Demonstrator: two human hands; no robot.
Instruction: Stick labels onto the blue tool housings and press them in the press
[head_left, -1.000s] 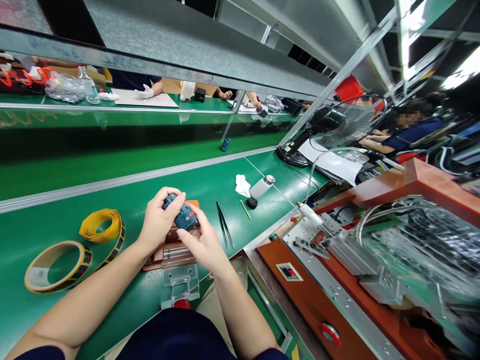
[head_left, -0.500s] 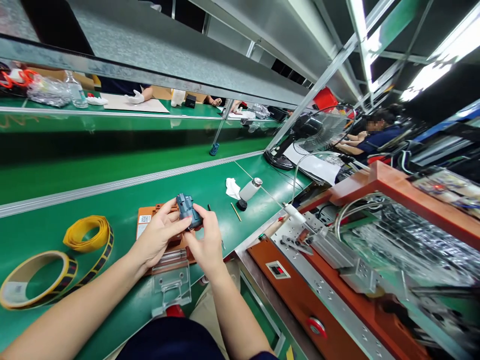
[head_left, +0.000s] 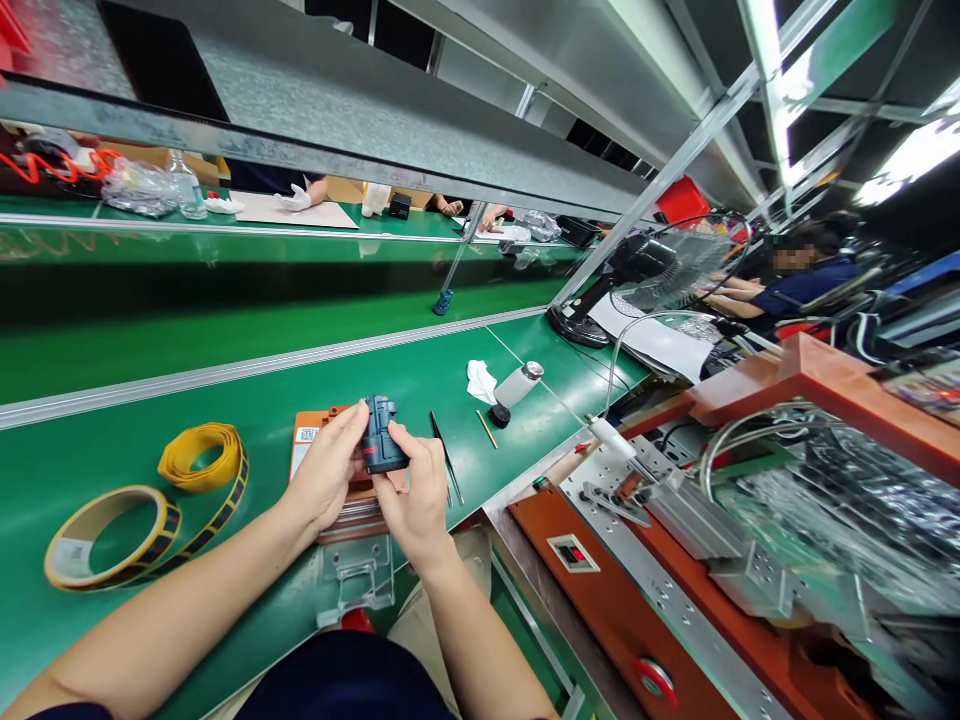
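A dark blue-grey plastic part (head_left: 382, 440) with a small red marking is held between both hands, above an orange fixture (head_left: 306, 420) on the green bench. My left hand (head_left: 330, 465) grips its left side with the fingers closed on it. On the right side, my right hand (head_left: 416, 490) pinches the same part near its lower edge. The fixture bears a white label and has a clear hinged cover (head_left: 358, 575) on its near side; the hands partly hide it. Black tweezers (head_left: 448, 455) lie just right of the hands.
Yellow tape (head_left: 199, 458) and a label roll (head_left: 64, 560) lie at left. Beyond the hands are a white tissue (head_left: 480, 381), a bottle (head_left: 520, 383), a black cap (head_left: 499, 415) and a thin stick (head_left: 487, 429). An orange machine (head_left: 600, 600) stands at right, a fan (head_left: 637, 258) behind.
The blue-grey part has been turned more upright, and its red marking now shows. My right fingers have shifted onto its face. The view has swung left, and the tweezers show more fully.
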